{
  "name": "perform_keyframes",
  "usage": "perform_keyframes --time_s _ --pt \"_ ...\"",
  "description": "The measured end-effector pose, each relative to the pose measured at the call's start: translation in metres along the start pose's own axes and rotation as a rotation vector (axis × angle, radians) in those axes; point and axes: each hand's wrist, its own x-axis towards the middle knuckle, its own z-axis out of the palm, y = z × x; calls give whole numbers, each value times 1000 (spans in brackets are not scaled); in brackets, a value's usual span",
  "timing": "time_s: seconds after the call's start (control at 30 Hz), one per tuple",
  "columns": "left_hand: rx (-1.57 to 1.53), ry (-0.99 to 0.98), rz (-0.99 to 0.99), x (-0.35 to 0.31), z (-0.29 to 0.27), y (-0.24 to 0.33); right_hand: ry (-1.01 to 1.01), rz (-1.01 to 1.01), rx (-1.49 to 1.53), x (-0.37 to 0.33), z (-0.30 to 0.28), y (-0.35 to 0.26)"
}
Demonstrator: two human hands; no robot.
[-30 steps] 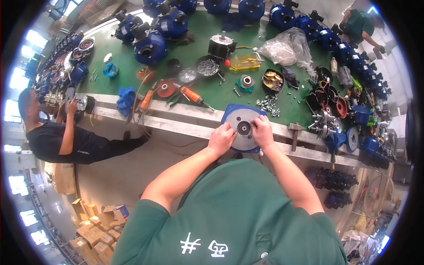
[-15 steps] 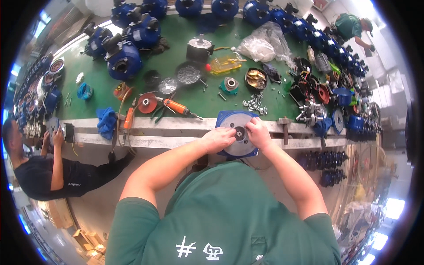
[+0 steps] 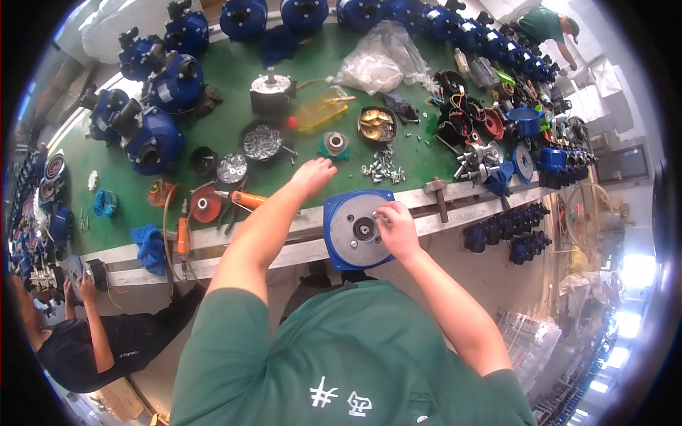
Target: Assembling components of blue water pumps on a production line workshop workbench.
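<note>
A blue motor housing (image 3: pixel 329 228) with a round grey end plate (image 3: pixel 342 213) stands upright at the bench's near edge, in front of me. Its plate has a dark central hub (image 3: pixel 365 228) and small holes around it. My right hand (image 3: pixel 399 233) is closed in a pinch over the plate's upper right, on what looks like a small bolt (image 3: pixel 376 215). Over the green bench top, my left hand (image 3: pixel 314 177) reaches forward, fingers stretched and seemingly holding nothing. Just beyond its fingertips sits a teal flanged bearing part (image 3: pixel 333 145). Loose bolts (image 3: pixel 383 169) lie in a pile to its right.
A pan of bolts (image 3: pixel 263 142), a bowl of washers (image 3: pixel 232 168) and a dish of brass pieces (image 3: pixel 377 124) stand farther back. An orange power driver (image 3: pixel 249 200) lies left, a hammer (image 3: pixel 437 195) right. Blue motors (image 3: pixel 156 142) line the bench. A co-worker (image 3: pixel 99 341) works at left.
My left hand has left the end plate and moved forward and left over the bench. My right hand stays at the plate. The whole view has turned and shifted.
</note>
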Motion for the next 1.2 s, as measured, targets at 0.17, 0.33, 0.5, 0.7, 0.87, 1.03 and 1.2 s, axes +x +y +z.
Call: perform_keyframes --time_s 0.17,0.33,0.5,0.7,0.87,1.03,1.2 --pt "173 -88 99 27 18 -15 38 247 175 -15 -33 -12" --pt "163 -52 63 10 20 -17 86 461 370 -20 -36 2" --pt "-636 491 -469 5 -42 20 108 593 776 3 -32 0" --pt "-1365 349 -269 -28 -104 118 -43 732 1445 21 -30 -33" --pt "-1176 251 -143 -37 -111 127 3 803 1383 0 -28 -16" --pt "-468 519 -244 -13 -50 13 140 831 1277 -23 -46 3" --pt "93 76 -190 3 -13 -76 94 730 1023 -46 -60 2"
